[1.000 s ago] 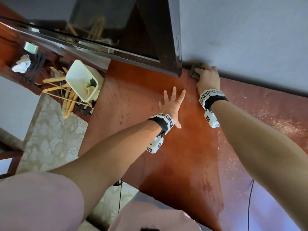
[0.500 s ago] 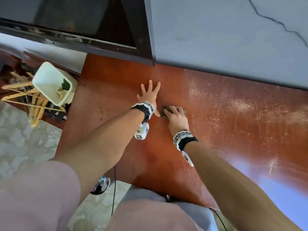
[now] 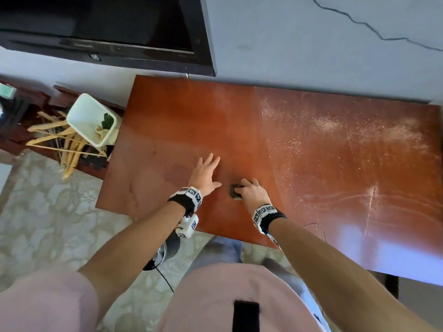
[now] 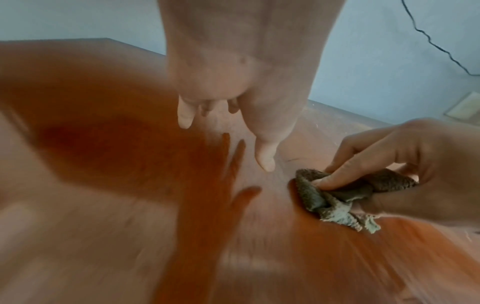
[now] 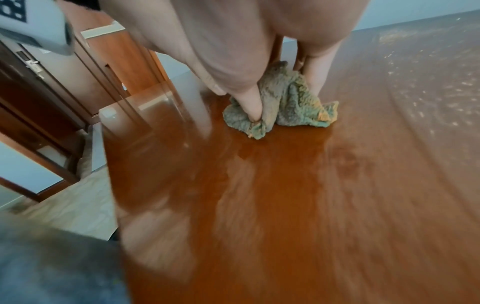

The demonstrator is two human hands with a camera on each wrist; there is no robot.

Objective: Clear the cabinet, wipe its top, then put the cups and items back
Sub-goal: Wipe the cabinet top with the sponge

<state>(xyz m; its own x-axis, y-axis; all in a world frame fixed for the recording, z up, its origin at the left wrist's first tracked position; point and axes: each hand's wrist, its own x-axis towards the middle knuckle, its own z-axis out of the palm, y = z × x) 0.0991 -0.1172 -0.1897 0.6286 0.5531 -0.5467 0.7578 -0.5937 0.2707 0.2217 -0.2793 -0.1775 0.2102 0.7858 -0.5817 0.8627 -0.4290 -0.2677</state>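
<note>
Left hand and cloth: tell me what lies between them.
Only bare cabinet top, seen in the head view, separates the left hand from the cloth the right hand grips.

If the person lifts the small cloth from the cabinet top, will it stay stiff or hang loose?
Probably loose: the cloth is crumpled into soft folds under the right hand, with a frayed corner spread flat on the cabinet top. It looks light, being small and bunched by fingertips. Its towel-like weave should not slip easily.
</note>
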